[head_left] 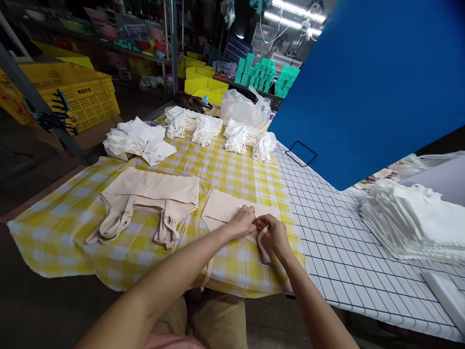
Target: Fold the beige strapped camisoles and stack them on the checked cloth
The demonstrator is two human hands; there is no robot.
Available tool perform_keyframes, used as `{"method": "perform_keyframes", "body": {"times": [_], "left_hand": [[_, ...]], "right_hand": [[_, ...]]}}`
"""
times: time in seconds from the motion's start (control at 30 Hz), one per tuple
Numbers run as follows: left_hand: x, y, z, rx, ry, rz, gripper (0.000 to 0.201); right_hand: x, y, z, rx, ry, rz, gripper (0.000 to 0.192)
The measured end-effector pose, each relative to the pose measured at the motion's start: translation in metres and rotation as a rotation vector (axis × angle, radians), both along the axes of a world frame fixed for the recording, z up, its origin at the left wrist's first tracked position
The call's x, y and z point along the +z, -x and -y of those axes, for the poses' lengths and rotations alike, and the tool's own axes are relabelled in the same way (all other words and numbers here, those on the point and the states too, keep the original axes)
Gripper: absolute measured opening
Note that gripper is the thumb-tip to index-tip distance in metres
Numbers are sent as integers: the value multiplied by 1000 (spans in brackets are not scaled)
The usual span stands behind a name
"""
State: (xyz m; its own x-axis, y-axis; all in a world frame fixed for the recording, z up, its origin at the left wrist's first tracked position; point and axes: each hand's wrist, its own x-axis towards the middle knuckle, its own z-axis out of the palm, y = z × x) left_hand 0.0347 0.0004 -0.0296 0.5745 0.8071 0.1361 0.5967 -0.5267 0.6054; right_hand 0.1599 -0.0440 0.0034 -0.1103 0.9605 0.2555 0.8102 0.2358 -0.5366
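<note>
A beige strappy top (223,206) lies flat on the yellow checked tablecloth (250,276) in front of me. My left hand (242,221) rests over its middle, fingers closed in a pinch on the fabric. Close beside it, nearly touching, my right hand (274,236) grips one of the top's straps, whose end hangs below the fingers. The exact spot between the fingertips is hidden. Another strap dangles over the table's front edge. To the left lies a stack of beige tops (152,186), their straps trailing toward me.
Folded white tops (250,135) and a crumpled white pile (136,138) lie farther back, near a plastic bag (243,109). At right, a stack of white fabric (414,218) sits on a white grid cloth (327,242). A large blue panel (370,87) leans above it. A yellow crate (87,97) stands left.
</note>
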Motion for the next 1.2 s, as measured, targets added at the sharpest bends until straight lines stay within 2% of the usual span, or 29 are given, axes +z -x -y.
{"method": "perform_keyframes", "body": {"times": [0.27,0.47,0.57,0.63,0.73,0.8,0.93,1.0,1.07,1.2], "left_hand": [[6,2,3,14,33,19,18],[6,0,5,41,51,61,19],[6,0,6,41,55,78,20],[7,1,7,34,54,85,19],[7,4,8,18,52,83,16],[7,6,8,2,51,77,13],[7,15,9,-82,49,68,16],[8,19,11,-123,52,54,21],[9,23,14,-149,46,42,25],[11,28,21,-162,13,42,32]], "right_hand": [[1,-4,-1,77,-45,66,19],[2,-11,1,129,-66,257,25],[1,-15,6,149,-63,277,26],[2,-16,12,123,-50,214,26],[7,-16,26,0,28,-20,21],[12,-17,39,-93,177,-270,18],[20,-23,71,-158,574,-850,46],[20,-28,89,-153,646,-1002,51],[18,-32,106,-193,607,-992,49],[6,-37,137,-272,403,-729,54]]}}
